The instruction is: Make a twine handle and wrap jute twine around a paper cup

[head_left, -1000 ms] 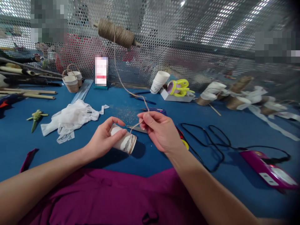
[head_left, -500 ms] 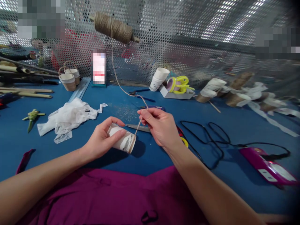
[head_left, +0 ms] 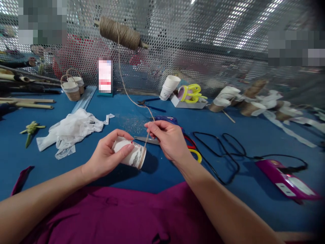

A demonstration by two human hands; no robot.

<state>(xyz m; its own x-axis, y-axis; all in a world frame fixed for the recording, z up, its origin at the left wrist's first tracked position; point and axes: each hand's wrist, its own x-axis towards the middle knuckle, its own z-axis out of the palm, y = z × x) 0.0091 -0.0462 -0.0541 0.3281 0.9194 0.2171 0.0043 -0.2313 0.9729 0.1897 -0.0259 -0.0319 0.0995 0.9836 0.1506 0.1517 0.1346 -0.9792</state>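
My left hand [head_left: 108,155] is wrapped round a small white paper cup [head_left: 132,155] held on its side just above the blue table [head_left: 254,142]. A few turns of brown twine circle the cup's right end. My right hand [head_left: 169,137] pinches the twine [head_left: 121,81] just above the cup. The strand rises from there to a twine spool [head_left: 119,33] mounted on the perforated metal screen at the back. Scissors [head_left: 152,140] lie on the table under my right hand.
A crumpled white plastic bag [head_left: 72,128] lies to the left, small twine-wrapped baskets [head_left: 71,88] behind it. A stack of white cups [head_left: 169,87], yellow tape rolls [head_left: 191,93] and finished wrapped cups [head_left: 228,100] stand at the back. A magenta device [head_left: 284,179] with black cable [head_left: 225,152] lies at right.
My right hand has slid left and closer to the cup, so the twine between hand and cup is shorter. The left hand has turned the cup slightly.
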